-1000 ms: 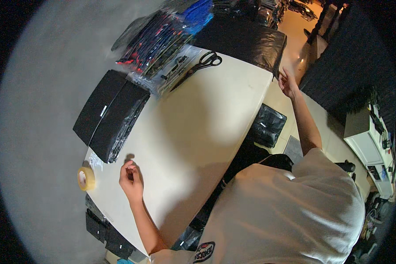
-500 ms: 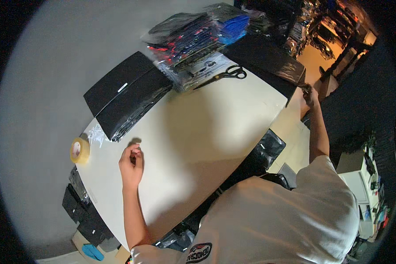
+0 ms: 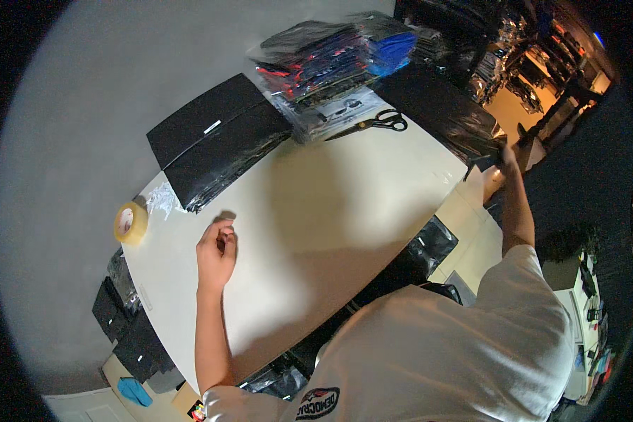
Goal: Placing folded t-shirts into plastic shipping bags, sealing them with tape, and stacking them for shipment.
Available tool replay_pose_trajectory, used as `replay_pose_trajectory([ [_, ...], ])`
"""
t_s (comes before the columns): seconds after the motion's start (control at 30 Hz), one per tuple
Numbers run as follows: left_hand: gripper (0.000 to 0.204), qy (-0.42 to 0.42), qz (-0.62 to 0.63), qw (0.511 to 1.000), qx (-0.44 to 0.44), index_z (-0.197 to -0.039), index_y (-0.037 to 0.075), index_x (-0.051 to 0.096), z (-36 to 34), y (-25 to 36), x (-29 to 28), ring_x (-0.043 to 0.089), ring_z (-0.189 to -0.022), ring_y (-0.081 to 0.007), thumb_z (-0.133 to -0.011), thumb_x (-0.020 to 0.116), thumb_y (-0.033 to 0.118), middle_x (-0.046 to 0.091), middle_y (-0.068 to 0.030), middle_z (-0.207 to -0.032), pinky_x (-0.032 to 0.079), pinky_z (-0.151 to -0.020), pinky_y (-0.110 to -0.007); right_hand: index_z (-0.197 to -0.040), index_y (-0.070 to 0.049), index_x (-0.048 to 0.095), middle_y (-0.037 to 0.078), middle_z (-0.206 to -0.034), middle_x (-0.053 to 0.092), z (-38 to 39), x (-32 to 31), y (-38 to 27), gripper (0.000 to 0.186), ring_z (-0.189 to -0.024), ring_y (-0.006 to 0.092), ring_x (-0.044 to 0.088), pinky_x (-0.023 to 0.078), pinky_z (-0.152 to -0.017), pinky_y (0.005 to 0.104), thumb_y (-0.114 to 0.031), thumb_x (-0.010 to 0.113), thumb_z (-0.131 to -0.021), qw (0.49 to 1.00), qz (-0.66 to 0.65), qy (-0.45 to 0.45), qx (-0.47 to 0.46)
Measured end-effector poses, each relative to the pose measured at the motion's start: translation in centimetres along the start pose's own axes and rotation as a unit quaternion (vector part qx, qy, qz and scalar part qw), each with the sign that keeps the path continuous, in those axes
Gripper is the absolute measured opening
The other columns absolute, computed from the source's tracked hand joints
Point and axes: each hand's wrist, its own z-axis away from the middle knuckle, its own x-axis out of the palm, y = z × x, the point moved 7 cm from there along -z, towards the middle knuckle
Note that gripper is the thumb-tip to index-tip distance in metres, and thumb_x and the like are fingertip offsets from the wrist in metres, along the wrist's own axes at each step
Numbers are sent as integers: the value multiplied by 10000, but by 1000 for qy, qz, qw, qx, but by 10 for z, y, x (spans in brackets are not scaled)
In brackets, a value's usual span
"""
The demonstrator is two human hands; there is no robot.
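Note:
My right hand [image 3: 508, 159] reaches to the far right corner of the white table [image 3: 281, 281]. Its fingers, partly blurred and hidden, grip the edge of a shiny black plastic bag [image 3: 464, 116] lying there on a dark pile. My left hand [image 3: 216, 252] rests at the table's left part, fingers loosely curled in, with nothing visible in them. Just beyond it lies a stack of black plastic packages [image 3: 218, 144] with a small white label on top. Black-handled scissors [image 3: 383, 122] lie near the far edge, beside clear-bagged items.
A roll of clear tape [image 3: 130, 223] stands at the table's left edge, near crumpled white scraps [image 3: 163, 200]. Clear packs of dark, red and blue goods [image 3: 330, 60] are piled at the back. Black packages [image 3: 130, 337] lie below on the left. A grey wall borders the table's far left.
The view has shifted slightly. My right hand has moved a little at the black plastic bag, whose near corner now sits lower, toward the hand. My left hand stays curled on the table.

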Motion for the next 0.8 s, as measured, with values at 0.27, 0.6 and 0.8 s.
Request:
replay_pose_trajectory([
  [0.27,255,12,-44,998,-35,-1150,-5,674,15,1,-22,618,-706,-140,-907,608,-45,699,-91,-891,512,-671,-269,-1213,22,720,110,-937,702,20,162,-251,517,-901,218,640,486,-874,381,-449,629,-1021,881,410,69,-228],
  [0.6,235,13,226,969,-102,-1244,-25,647,12,-10,1,713,-885,-165,-1051,578,90,744,-111,-1049,568,-782,-305,-1037,76,735,255,-1397,635,331,480,-321,307,-1332,309,603,507,-998,371,-208,630,-988,607,462,-347,-545],
  [0.8,628,-49,367,915,-158,-1315,-50,615,17,0,4,733,-948,-239,-1086,475,517,732,-174,-1171,561,-841,-340,-839,29,710,215,-1355,655,492,569,-190,329,-863,391,720,565,-792,497,-271,605,-922,425,426,-589,-539],
])
